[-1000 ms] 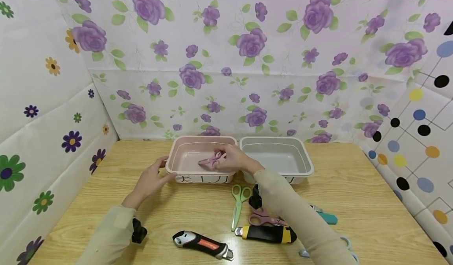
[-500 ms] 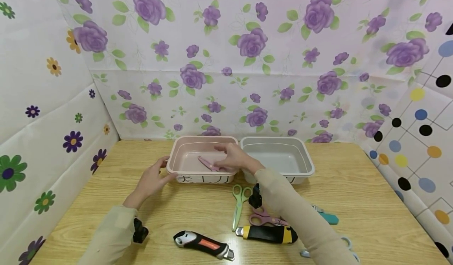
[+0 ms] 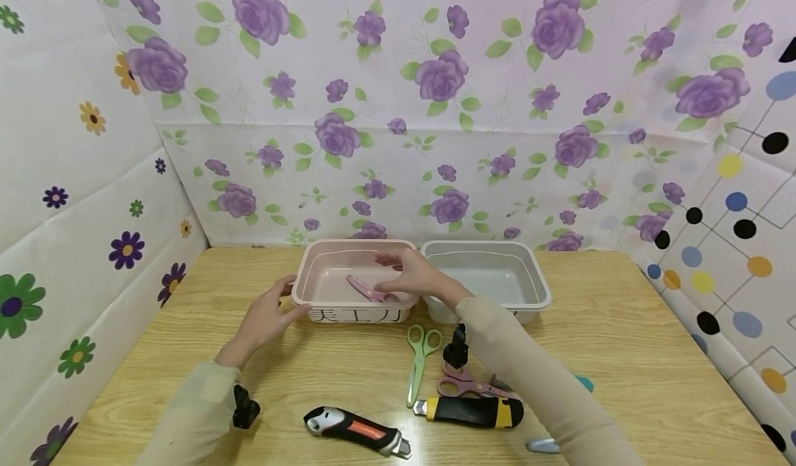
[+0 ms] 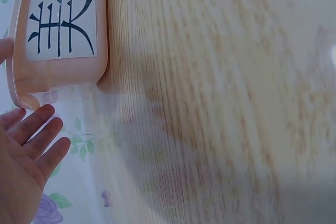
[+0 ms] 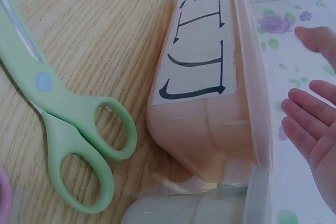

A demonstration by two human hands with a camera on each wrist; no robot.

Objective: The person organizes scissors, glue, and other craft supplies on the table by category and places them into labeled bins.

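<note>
Pink-purple scissors lie on the floor of a pink plastic box, their handles partly hidden by my right hand. That hand hovers over the box's right end, fingers spread and nothing between them; the right wrist view shows it beyond the rim. At the box's left end is my left hand, thumb at the front rim and straight fingers along the side. A paper label with black characters is stuck on the box's front. Beside the pink box stands a grey plastic box.
In front of the boxes lie green scissors, pink-purple scissors, a yellow-black utility knife and a black-red utility knife. A light-blue piece and a teal piece show around my right sleeve. Flowered cloth backs the table.
My right hand has let go of the pink-purple scissors, which dropped flat into the pink box. Its fingers have spread and the forearm has shifted slightly right. The left hand has stayed put.
</note>
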